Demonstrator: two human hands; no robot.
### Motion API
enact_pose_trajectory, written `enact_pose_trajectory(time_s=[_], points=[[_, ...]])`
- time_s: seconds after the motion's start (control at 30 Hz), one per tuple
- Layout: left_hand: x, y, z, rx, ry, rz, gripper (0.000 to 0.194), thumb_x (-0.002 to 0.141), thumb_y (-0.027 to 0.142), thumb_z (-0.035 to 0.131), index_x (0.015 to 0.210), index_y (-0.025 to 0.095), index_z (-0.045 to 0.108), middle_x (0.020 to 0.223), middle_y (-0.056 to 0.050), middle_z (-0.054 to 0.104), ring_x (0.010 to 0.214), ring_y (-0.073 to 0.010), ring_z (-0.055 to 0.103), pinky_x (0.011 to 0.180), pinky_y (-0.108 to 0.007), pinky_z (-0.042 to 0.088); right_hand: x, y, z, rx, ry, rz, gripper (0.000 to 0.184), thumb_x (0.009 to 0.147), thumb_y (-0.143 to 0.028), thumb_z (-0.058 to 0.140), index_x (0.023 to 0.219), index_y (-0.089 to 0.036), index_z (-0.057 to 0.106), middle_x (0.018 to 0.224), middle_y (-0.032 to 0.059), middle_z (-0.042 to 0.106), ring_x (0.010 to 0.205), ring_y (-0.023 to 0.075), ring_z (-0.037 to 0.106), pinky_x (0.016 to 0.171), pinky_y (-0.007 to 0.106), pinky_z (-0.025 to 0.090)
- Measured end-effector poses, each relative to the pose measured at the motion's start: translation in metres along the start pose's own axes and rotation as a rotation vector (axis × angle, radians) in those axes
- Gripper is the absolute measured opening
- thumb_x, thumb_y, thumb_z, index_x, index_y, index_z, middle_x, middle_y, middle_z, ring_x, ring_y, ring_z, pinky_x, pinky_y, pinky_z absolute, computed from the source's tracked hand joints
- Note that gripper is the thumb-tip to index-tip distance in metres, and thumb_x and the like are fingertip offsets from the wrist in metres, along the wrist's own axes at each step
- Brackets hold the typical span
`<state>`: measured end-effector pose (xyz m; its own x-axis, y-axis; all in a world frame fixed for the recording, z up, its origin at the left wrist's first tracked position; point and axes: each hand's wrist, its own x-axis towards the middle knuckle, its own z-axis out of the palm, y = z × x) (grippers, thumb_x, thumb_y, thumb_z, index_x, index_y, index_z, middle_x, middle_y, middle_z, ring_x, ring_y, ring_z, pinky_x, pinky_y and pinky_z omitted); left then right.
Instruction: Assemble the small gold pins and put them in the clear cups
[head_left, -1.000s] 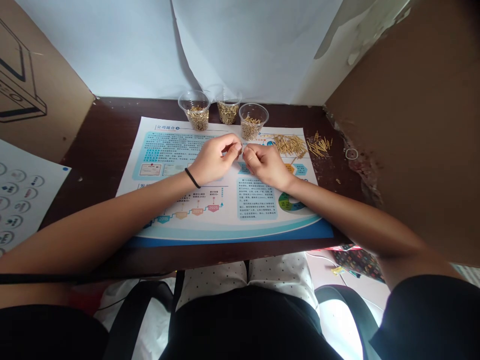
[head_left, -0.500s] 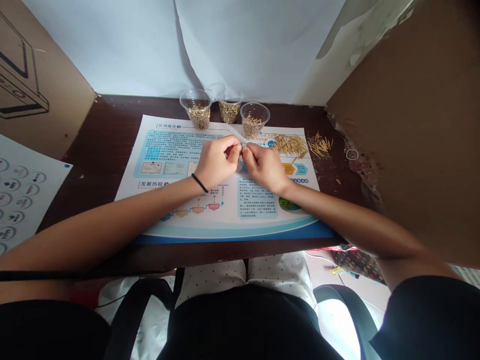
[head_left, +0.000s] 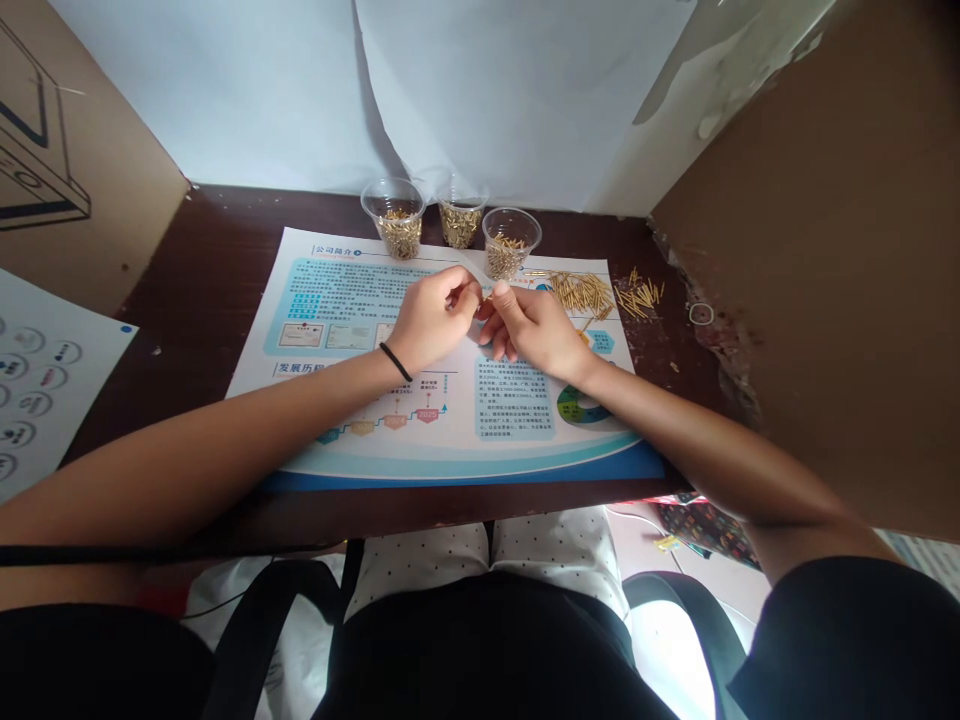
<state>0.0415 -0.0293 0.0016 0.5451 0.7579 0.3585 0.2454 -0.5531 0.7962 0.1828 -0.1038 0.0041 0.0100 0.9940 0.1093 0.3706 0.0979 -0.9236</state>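
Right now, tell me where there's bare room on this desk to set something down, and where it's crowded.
Dark desk top shows left of the printed sheet, and in a strip along its front edge. Crowded: the back, with three plastic cups and loose brass pins, and the middle, around the left hand and right hand.

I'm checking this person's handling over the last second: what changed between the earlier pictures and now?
The right hand swung its wrist outward to the right, its fingertips staying pinched beside the left hand, which barely moved. Nothing is visibly taken or let go. The clear plastic cups and loose gold-coloured pins stayed put.
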Motion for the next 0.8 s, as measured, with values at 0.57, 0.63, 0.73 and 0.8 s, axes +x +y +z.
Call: enact_pose_trajectory(time_s=[0.57, 0.63, 0.73, 0.8], points=[[0.000, 0.003, -0.004, -0.106, -0.138, -0.056, 0.021, 0.088, 0.019, 0.051, 0.067, 0.016, 0.053, 0.059, 0.001, 0.056, 0.046, -0.0076, 0.048, 0.048, -0.022, 0.036, -0.003, 0.004, -0.006, -0.092, 0.246, -0.121, 0.023, 0.094, -0.043, 0.051, 0.087, -0.021, 0.055, 0.065, -0.0016, 0.058, 0.046, 0.0092, 0.051, 0.049, 0.026, 0.041], [0.000, 0.002, -0.005, -0.099, -0.172, -0.055, 0.021, 0.088, 0.019, 0.051, 0.068, 0.016, 0.054, 0.060, 0.002, 0.056, 0.044, -0.0069, 0.049, 0.048, -0.022, 0.037, -0.003, 0.004, -0.007, -0.109, 0.255, -0.127, 0.022, 0.093, -0.041, 0.052, 0.086, -0.021, 0.055, 0.066, -0.0010, 0.058, 0.049, 0.0100, 0.052, 0.051, 0.027, 0.042], [0.000, 0.003, -0.005, -0.061, -0.183, -0.012, 0.017, 0.087, 0.018, 0.052, 0.072, 0.015, 0.057, 0.062, 0.002, 0.058, 0.046, -0.0073, 0.051, 0.050, -0.022, 0.039, -0.002, 0.004, -0.009, -0.142, 0.263, -0.142, 0.021, 0.093, -0.040, 0.052, 0.085, -0.021, 0.056, 0.066, 0.0002, 0.058, 0.055, 0.0121, 0.054, 0.054, 0.028, 0.042], [0.000, 0.005, -0.005, -0.028, -0.168, 0.046, 0.011, 0.084, 0.017, 0.056, 0.074, 0.015, 0.060, 0.065, 0.001, 0.061, 0.053, -0.0090, 0.054, 0.056, -0.023, 0.042, -0.001, 0.004, -0.010, -0.190, 0.275, -0.174, 0.020, 0.092, -0.037, 0.052, 0.084, -0.020, 0.057, 0.068, 0.0011, 0.059, 0.059, 0.0132, 0.054, 0.058, 0.029, 0.042]])
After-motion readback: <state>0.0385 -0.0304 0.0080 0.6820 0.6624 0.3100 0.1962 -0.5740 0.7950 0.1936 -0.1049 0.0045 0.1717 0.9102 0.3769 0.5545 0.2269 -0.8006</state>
